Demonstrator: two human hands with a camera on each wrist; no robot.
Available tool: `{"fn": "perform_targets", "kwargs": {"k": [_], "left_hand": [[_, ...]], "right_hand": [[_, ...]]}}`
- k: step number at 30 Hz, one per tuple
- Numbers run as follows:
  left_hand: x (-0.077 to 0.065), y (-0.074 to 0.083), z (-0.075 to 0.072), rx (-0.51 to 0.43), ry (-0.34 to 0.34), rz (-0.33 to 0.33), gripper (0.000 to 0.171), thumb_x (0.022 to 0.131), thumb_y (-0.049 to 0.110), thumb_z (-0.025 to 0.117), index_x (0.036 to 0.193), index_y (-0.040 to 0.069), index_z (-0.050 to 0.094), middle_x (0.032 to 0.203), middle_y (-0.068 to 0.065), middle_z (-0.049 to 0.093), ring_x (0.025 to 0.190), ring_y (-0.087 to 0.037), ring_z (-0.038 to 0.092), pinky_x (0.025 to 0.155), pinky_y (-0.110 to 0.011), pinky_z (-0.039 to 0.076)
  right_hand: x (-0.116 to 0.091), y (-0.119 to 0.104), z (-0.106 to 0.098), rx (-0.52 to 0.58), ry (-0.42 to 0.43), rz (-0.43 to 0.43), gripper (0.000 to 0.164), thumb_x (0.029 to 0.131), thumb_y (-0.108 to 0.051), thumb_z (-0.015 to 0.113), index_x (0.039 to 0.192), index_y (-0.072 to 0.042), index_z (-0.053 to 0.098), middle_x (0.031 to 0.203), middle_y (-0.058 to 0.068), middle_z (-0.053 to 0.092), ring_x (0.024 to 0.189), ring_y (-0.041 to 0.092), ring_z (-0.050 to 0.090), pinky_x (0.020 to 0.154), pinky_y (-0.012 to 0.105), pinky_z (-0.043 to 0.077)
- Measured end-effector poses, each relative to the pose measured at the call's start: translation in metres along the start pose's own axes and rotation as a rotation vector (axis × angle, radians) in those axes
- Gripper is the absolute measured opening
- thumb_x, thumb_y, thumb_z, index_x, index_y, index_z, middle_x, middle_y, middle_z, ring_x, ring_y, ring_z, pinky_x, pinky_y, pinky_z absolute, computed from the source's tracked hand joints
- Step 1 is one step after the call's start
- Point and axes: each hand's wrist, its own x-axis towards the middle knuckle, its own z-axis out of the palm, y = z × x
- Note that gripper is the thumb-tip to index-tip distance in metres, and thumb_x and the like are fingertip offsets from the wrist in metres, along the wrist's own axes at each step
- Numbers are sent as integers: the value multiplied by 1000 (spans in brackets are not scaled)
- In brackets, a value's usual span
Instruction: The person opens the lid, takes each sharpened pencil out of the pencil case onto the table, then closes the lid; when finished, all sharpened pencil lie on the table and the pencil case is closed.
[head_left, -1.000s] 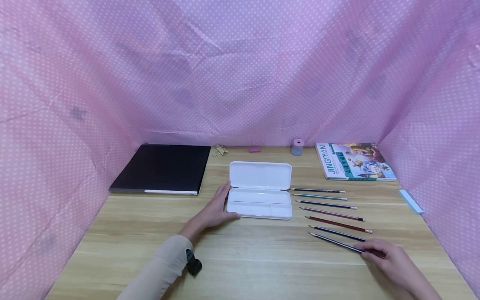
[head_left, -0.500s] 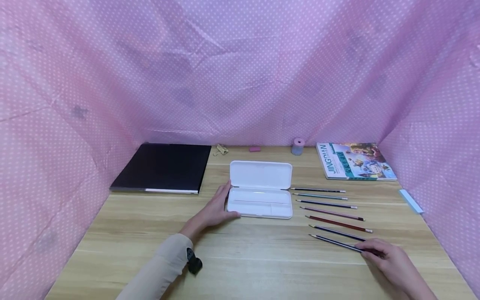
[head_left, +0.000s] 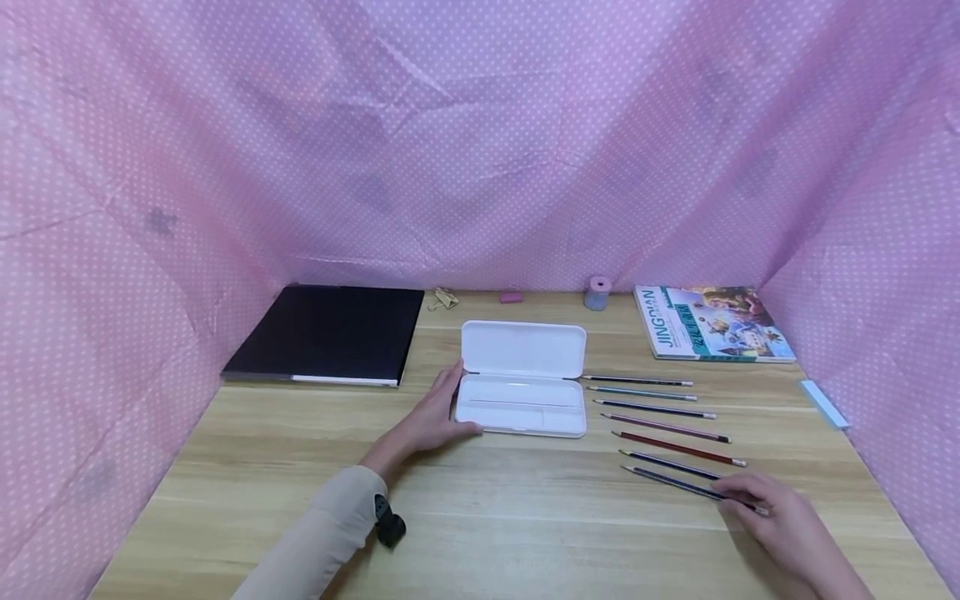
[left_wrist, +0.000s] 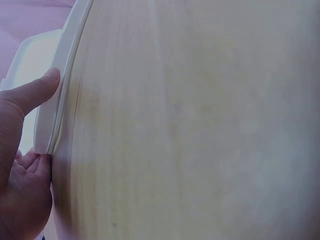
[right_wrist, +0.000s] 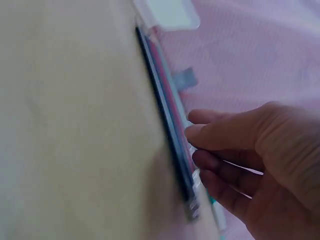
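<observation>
A white pencil case (head_left: 525,400) lies with its lid (head_left: 522,350) raised, its compartments bare. My left hand (head_left: 431,421) holds the case by its near left corner, thumb (left_wrist: 42,90) on the front wall and the other fingers at the left end. Right of the case, several pencils lie in a slanting row, tips toward the case. My right hand (head_left: 776,512) is over the eraser end of the nearest dark pencil (head_left: 667,479). In the right wrist view, the thumb and fingers are beside that pencil, loosely bent, with a gap between them and it.
A black folder (head_left: 330,333) lies at the left. Along the back are binder clips (head_left: 444,298), a pink eraser (head_left: 512,297) and a small cylindrical pencil sharpener (head_left: 597,293). At the right are a magazine (head_left: 712,323) and a pale blue strip (head_left: 823,404). Pink dotted cloth (head_left: 480,167) encloses the wooden table.
My right hand has let go of the nearest pencil and risen slightly, so its eraser end now shows beneath the fingers. My left hand stays on the case.
</observation>
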Motion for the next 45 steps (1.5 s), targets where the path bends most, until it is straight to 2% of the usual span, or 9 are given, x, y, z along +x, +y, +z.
{"fn": "perform_targets", "kwargs": {"k": [2, 9, 16, 21, 26, 30, 35, 39, 45], "left_hand": [[0, 0, 0, -2, -2, 4, 115, 69, 57, 72, 149, 19, -1, 145, -2, 24, 131, -15, 26, 107, -37, 25], [1, -1, 2, -6, 17, 24, 117, 68, 57, 73, 149, 17, -1, 145, -4, 25, 132, -19, 27, 107, -40, 26], [0, -1, 1, -8, 9, 11, 117, 68, 54, 74, 149, 19, -3, 146, -4, 23, 133, -17, 24, 108, -39, 24], [-1, -1, 2, -15, 25, 33, 116, 68, 53, 75, 149, 16, 0, 145, -6, 25, 132, -20, 26, 107, -41, 25], [-1, -1, 1, -6, 28, 33, 116, 68, 56, 73, 149, 17, 0, 145, -5, 25, 132, -20, 26, 107, -41, 25], [-1, 0, 0, -4, 19, 26, 116, 68, 58, 72, 149, 18, -1, 146, -5, 24, 133, -19, 25, 107, -40, 25], [-1, 1, 0, -10, 1, 7, 116, 68, 62, 69, 149, 21, -3, 146, -3, 23, 132, -17, 25, 107, -40, 25], [-1, 1, 0, -3, 6, 9, 116, 68, 59, 71, 149, 20, -2, 145, -3, 24, 132, -17, 25, 108, -38, 24], [-2, 2, 0, -6, 14, 19, 116, 68, 57, 72, 149, 17, -1, 145, -4, 24, 132, -18, 26, 108, -39, 24]], "right_hand": [[7, -6, -3, -15, 3, -20, 37, 63, 3, 78, 89, -23, 71, 89, -6, 65, 85, -7, 55, 75, 2, 34], [50, -36, -5, 12, -94, -53, 27, 76, -5, 72, 95, -24, 69, 96, -10, 64, 88, 2, 56, 71, 16, 45], [94, -65, 24, 98, -136, -171, 28, 80, -5, 69, 101, -23, 68, 100, -11, 63, 91, 9, 59, 71, 32, 52], [119, -87, 50, 204, -248, -135, 30, 86, -10, 64, 114, -20, 63, 114, -5, 60, 101, 15, 58, 80, 37, 50], [137, -104, 77, 222, -374, -86, 32, 91, -19, 59, 123, -17, 58, 127, 1, 53, 115, 21, 51, 92, 45, 44], [148, -111, 97, 189, -446, -87, 32, 94, -21, 53, 125, -16, 55, 126, 0, 53, 120, 17, 46, 97, 41, 40], [157, -112, 113, 202, -514, -62, 28, 94, -21, 53, 121, -16, 58, 118, -4, 57, 113, 12, 49, 95, 37, 42], [165, -111, 116, 241, -541, -38, 23, 92, -20, 56, 115, -19, 62, 107, -8, 59, 100, 9, 53, 87, 34, 45], [176, -108, 121, 250, -547, -119, 16, 90, -15, 60, 104, -16, 67, 91, -8, 61, 81, 8, 53, 73, 26, 46]]}}
